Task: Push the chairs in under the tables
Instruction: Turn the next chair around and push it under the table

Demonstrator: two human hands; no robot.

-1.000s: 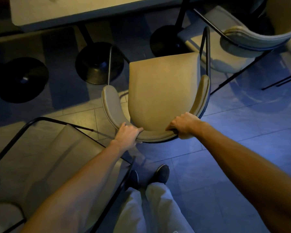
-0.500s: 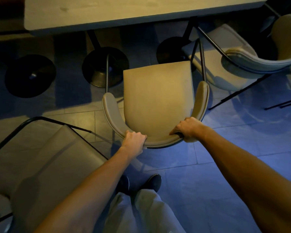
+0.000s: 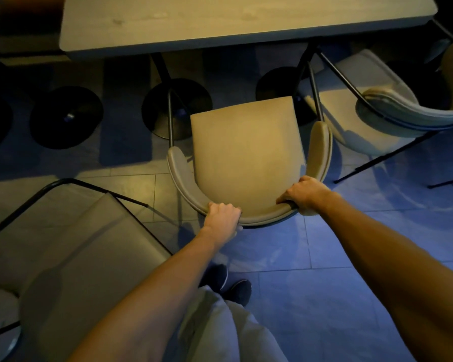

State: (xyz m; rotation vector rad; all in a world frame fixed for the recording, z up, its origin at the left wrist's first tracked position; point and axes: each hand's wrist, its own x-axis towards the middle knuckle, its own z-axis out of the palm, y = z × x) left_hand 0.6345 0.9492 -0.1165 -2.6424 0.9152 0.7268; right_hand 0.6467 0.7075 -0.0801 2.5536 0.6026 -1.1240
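A beige padded chair with a curved backrest and thin black legs stands in front of me, its seat facing a long pale table. My left hand grips the left part of the curved backrest. My right hand grips the right part of the same backrest. The front edge of the seat is a short way from the table's near edge and not under the top.
A second chair stands to the right by the table, angled. A third chair is at my lower left. Round black pedestal bases sit on the tiled floor under the table. My feet are behind the chair.
The chair has slid forward toward the table with both hands on its backrest, and I have stepped after it; more of the tabletop is in view.
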